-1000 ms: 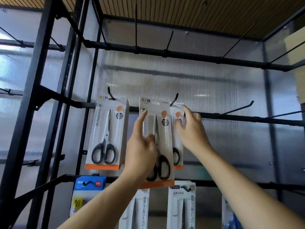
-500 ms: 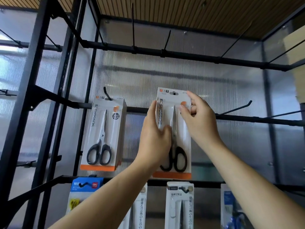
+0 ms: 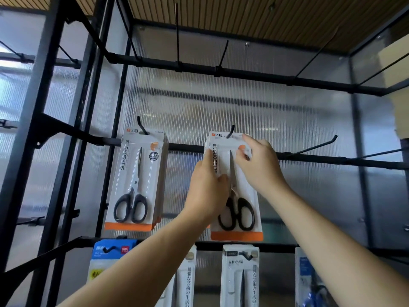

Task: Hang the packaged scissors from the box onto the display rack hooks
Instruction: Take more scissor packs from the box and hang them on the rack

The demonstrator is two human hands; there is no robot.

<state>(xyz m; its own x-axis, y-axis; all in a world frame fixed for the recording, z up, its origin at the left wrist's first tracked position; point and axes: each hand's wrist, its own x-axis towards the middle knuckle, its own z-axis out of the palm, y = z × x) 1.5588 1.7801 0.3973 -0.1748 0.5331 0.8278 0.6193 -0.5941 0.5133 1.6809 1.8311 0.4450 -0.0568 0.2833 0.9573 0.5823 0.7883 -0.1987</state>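
Note:
A white scissors pack (image 3: pixel 241 220) with black handles and an orange bottom strip hangs at the middle hook (image 3: pixel 231 130) of the black rack; the hook tip shows through its top hole. My left hand (image 3: pixel 207 191) grips the pack's left edge, thumb on its front. My right hand (image 3: pixel 260 163) pinches the pack's upper right corner. Another stack of the same scissors packs (image 3: pixel 138 180) hangs on the hook to the left. The box is out of view.
An empty hook (image 3: pixel 314 146) juts out to the right on the same bar (image 3: pixel 332 159). Several bare hooks hang from the top bar (image 3: pixel 243 74). Below are a blue pack (image 3: pixel 110 253) and white packs (image 3: pixel 240 273) on the lower row.
Both hands have carried the pack rightward and up from beside the hook onto the middle hook, covering the packs behind. The view shifted slightly.

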